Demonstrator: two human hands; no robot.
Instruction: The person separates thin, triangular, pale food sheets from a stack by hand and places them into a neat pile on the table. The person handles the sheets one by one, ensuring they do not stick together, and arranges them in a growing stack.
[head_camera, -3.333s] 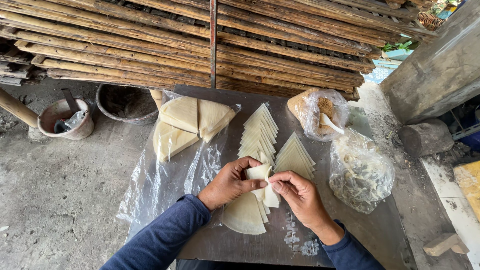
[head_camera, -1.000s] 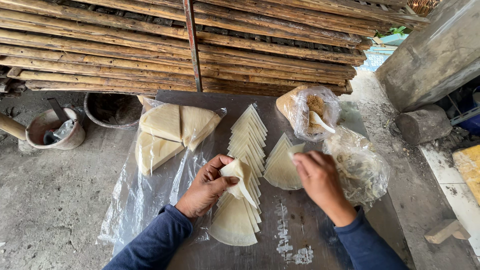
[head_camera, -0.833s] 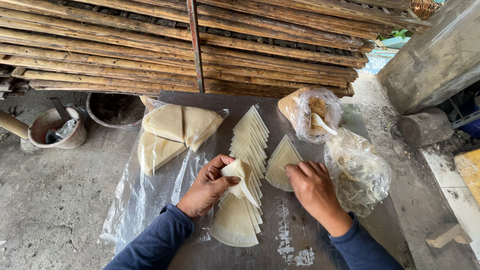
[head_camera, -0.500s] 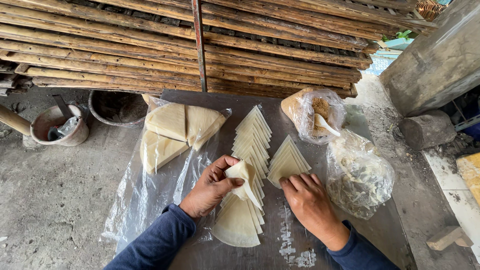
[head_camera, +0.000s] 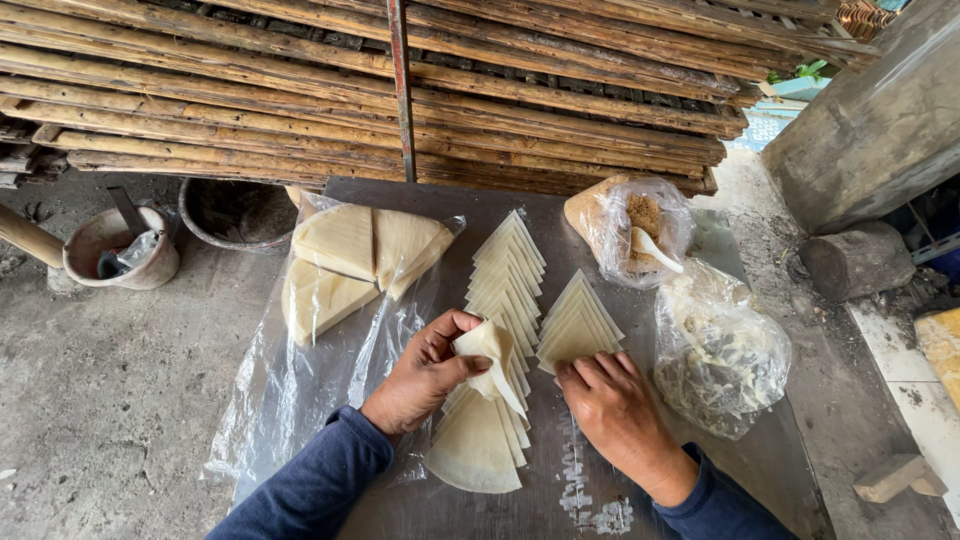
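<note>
On the metal table (head_camera: 760, 470) my left hand (head_camera: 425, 375) pinches a folded wrapper cone (head_camera: 487, 352) while my right hand (head_camera: 610, 405), fingers flat and empty, presses the small wrapper stack (head_camera: 575, 325); filling probably comes next.

Pale cream wrapper sheets (head_camera: 505, 290) are laid on a grey desk (head_camera: 560, 215); dark blue sleeves (head_camera: 310, 480) are worn.
</note>
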